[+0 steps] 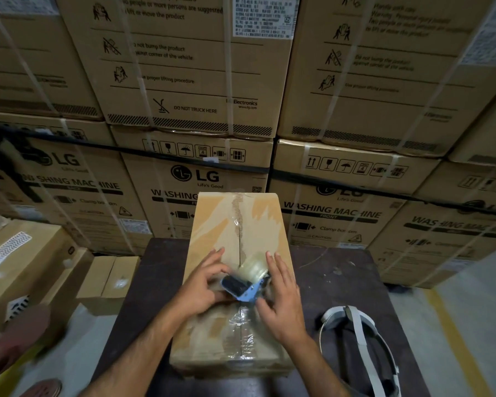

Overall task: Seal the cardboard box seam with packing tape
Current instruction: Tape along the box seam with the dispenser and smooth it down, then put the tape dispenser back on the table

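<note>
A long brown cardboard box [212, 224] lies on a dark table [335, 276], its centre seam [239, 239] running away from me. Old crinkled clear tape covers the seam's near stretch and far end. A tape dispenser [245, 285] with a blue frame, a black handle and a clear tape roll rests on the seam about midway. My left hand [204, 285] grips the black handle from the left. My right hand [284, 293] lies along the dispenser's right side, fingers stretched forward, thumb at the blue frame. The dispenser is blurred.
A grey and white headset strap [361, 339] lies on the table's right. Stacked washing machine cartons [195, 173] form a wall just behind the table. Smaller boxes [109, 279] stand on the floor at left. Someone's shoe [17, 339] is at the lower left.
</note>
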